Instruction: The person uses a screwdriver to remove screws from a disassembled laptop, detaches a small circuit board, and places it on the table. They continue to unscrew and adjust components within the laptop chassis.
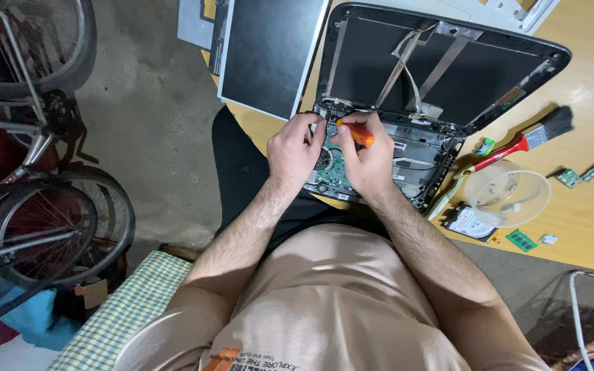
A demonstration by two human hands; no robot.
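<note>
Right now the right hand (369, 161) is closed around an orange-handled screwdriver (356, 132), tip down on the opened laptop base (407, 161) at the wooden table's (586, 227) near edge. The left hand (295, 150), fingers curled, steadies the base at nine o'clock. At three o'clock lie a red-handled brush (520, 143) and a clear plastic bowl (507, 198). Bicycles (36, 158) stand on the concrete floor (152, 130).
</note>
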